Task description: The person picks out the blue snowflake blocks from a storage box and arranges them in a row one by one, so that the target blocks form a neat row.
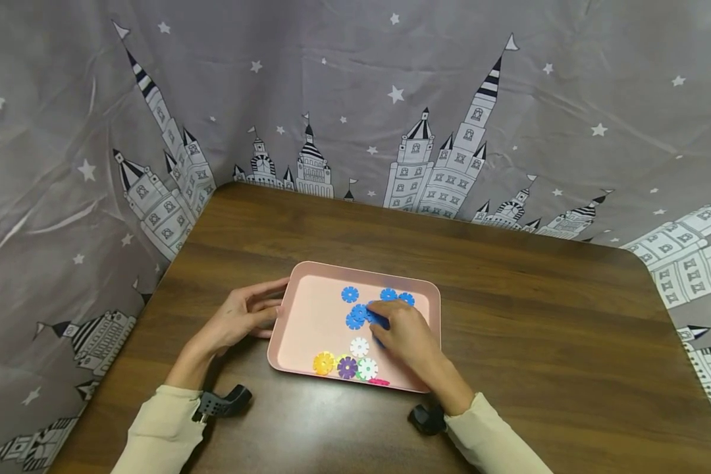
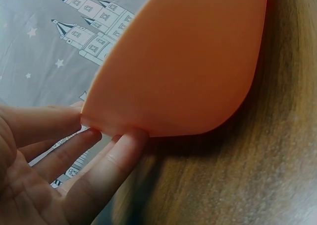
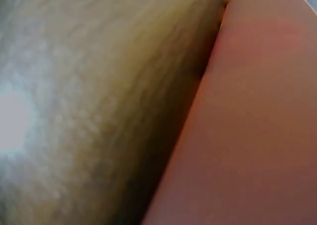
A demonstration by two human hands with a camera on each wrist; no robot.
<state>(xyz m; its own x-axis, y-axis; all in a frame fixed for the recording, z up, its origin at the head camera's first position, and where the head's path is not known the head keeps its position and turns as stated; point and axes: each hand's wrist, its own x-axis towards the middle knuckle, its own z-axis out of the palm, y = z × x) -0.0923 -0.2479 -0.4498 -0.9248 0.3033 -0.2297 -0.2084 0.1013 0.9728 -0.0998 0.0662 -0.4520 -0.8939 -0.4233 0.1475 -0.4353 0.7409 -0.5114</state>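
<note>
Nearest: two cream fabric sleeves [image 1: 164,421], each with a black wrist-mounted device [image 1: 225,401]. Left hand [image 1: 237,317]: fingers extended, tips against the left wall of a shallow pink rounded-rectangular tray [image 1: 308,309]. Right hand [image 1: 407,332]: bent over the tray's right half, thumb and fingers about a dark-blue piece [image 1: 380,320]. In tray, around right fingertips: flat blue notched discs [image 1: 350,294]. Along near side: white notched discs [image 1: 359,347], one orange-yellow disc [image 1: 323,363], one purple disc [image 1: 347,367]. Beneath: brown wood-grain table [image 1: 545,342]. Behind: grey castle-printed curtain [image 1: 343,85].

Discs [image 1: 359,342] lie in the tray [image 1: 311,322], which sits on the table [image 1: 545,329] before the curtain [image 1: 332,66].
</note>
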